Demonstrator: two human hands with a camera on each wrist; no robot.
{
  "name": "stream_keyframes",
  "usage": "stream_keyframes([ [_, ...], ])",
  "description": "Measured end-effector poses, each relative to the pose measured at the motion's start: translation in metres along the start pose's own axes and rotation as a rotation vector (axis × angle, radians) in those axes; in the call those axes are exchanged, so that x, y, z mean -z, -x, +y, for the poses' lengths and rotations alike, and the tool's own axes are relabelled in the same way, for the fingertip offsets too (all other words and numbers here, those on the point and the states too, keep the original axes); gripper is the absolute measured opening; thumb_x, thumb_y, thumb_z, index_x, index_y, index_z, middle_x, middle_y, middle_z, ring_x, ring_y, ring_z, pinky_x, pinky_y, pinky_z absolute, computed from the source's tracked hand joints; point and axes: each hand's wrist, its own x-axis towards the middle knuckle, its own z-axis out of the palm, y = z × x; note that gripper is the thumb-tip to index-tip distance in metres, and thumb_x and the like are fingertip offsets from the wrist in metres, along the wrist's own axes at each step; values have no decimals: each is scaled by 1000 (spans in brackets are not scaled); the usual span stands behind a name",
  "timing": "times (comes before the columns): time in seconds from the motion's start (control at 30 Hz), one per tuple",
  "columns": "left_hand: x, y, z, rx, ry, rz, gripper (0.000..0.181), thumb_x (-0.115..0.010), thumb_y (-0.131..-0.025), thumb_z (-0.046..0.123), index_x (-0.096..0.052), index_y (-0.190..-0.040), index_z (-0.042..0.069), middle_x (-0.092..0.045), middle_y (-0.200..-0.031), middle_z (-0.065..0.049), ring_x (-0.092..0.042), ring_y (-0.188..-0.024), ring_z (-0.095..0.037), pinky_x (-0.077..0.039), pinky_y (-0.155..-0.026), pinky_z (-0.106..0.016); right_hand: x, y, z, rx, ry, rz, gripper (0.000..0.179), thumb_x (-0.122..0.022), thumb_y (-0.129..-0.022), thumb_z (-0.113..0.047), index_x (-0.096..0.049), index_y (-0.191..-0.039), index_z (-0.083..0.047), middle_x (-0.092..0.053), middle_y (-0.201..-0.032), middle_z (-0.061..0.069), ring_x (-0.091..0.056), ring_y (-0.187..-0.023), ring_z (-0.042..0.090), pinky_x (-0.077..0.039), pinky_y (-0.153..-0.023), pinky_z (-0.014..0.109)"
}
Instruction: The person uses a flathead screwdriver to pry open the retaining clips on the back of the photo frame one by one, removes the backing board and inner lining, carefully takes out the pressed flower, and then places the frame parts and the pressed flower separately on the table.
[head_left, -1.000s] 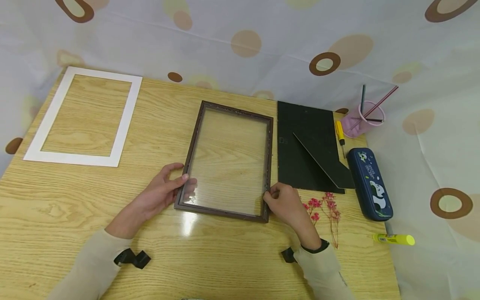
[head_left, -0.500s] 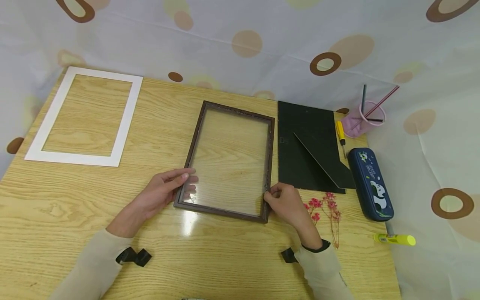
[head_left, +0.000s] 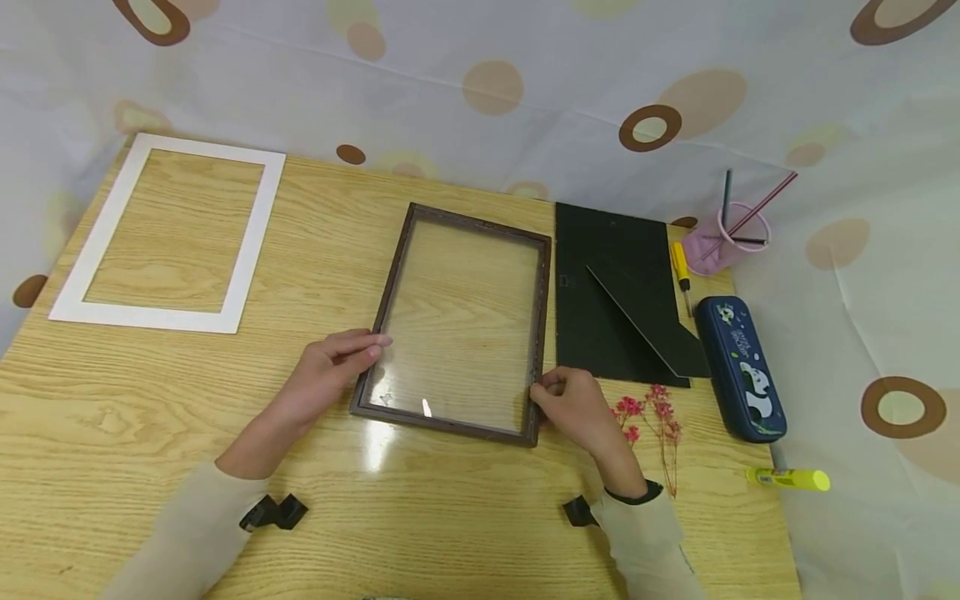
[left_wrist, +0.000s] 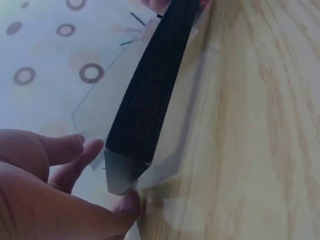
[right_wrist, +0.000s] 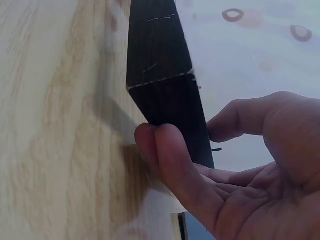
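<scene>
A brown picture frame (head_left: 543, 308) is held slightly above the table, a clear glass pane (head_left: 465, 325) in it. In the left wrist view the pane's edge (left_wrist: 95, 89) stands out beyond the frame's back, raised at the left. My left hand (head_left: 330, 375) pinches the pane's left edge between thumb and forefinger, another finger under the frame. My right hand (head_left: 577, 408) grips the frame's lower right side; in the right wrist view, fingertips (right_wrist: 172, 145) lie on one face near the corner and the thumb on the other.
A white mat (head_left: 232, 287) lies far left. Right of the frame are a black backing board (head_left: 600, 333) with a stand flap, pink dried flowers (head_left: 660, 408), a screwdriver (head_left: 680, 262), a pink pencil cup (head_left: 708, 250), a blue pencil case (head_left: 738, 367) and a glue stick (head_left: 795, 478).
My left forefinger has come over the frame's left edge toward the thumb. The reflections on the glass have shifted. The right hand keeps its hold, and the frame has moved slightly right.
</scene>
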Motion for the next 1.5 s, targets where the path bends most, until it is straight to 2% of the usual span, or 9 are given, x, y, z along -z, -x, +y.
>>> stream_keyframes([
  [0.1,-1,0,1,-44,-65,29,34,-61,-101,17,-65,-130,-1,-46,-144,-24,-38,-136,-37,-38,-110,-51,-2,-2,1,-5,1,-5,24,-60,-95,-13,-65,-106,8,-69,-78,13,-68,-59,23,-56,-58,33],
  [0.2,-3,1,0,-57,-134,57,31,-61,-101,15,-68,-128,1,-53,-129,-20,-44,-120,-29,-44,-99,-41,-3,-3,2,-13,-4,-6,23,-61,-95,-13,-65,-105,7,-69,-77,12,-68,-59,23,-56,-58,32],
  [0.3,-4,1,0,-70,-184,87,29,-63,-100,17,-71,-124,3,-56,-115,-14,-45,-101,-20,-44,-84,-30,-3,-4,3,-6,-2,-4,23,-61,-94,-13,-65,-105,7,-69,-76,11,-68,-58,23,-55,-57,32],
  [0.4,-4,1,2,-58,-132,89,30,-66,-99,22,-73,-119,0,-62,-100,-16,-53,-82,-16,-48,-69,-24,-3,-4,2,-3,-5,-6,23,-60,-95,-13,-65,-106,7,-69,-76,12,-68,-58,23,-56,-57,32],
  [0.5,-4,2,4,-27,-24,56,36,-66,-99,25,-71,-118,-5,-71,-93,-18,-65,-69,-13,-55,-58,-25,-2,-3,2,-12,-24,-11,24,-60,-95,-12,-64,-108,8,-69,-79,14,-68,-58,24,-57,-58,34],
  [0.67,-4,4,7,27,127,-37,45,-61,-102,25,-59,-133,-7,-74,-105,-21,-75,-75,-26,-60,-64,-33,-3,-4,2,-30,-50,-16,27,-60,-96,-14,-64,-111,8,-69,-82,15,-69,-61,25,-59,-59,36],
  [0.9,-3,8,9,48,201,-131,55,-61,-99,6,-40,-149,-6,-71,-105,-28,-75,-74,-32,-60,-64,-39,-5,-5,2,-42,-66,-23,34,-59,-96,-14,-60,-123,8,-68,-81,14,-69,-60,26,-59,-59,36],
  [1.17,-1,12,9,47,242,-68,53,-59,-100,4,-41,-149,-3,-73,-102,-25,-75,-73,-29,-60,-65,-34,-6,-5,3,-17,-75,-19,36,-58,-98,-13,-59,-128,8,-66,-83,14,-67,-60,24,-59,-58,35],
  [1.5,19,18,11,-12,287,-7,51,-56,-100,1,-40,-148,-9,-76,-93,-14,-75,-69,-27,-59,-66,-37,-6,-5,3,43,16,45,37,-56,-96,-10,-61,-125,10,-67,-87,14,-62,-62,16,-54,-57,30],
])
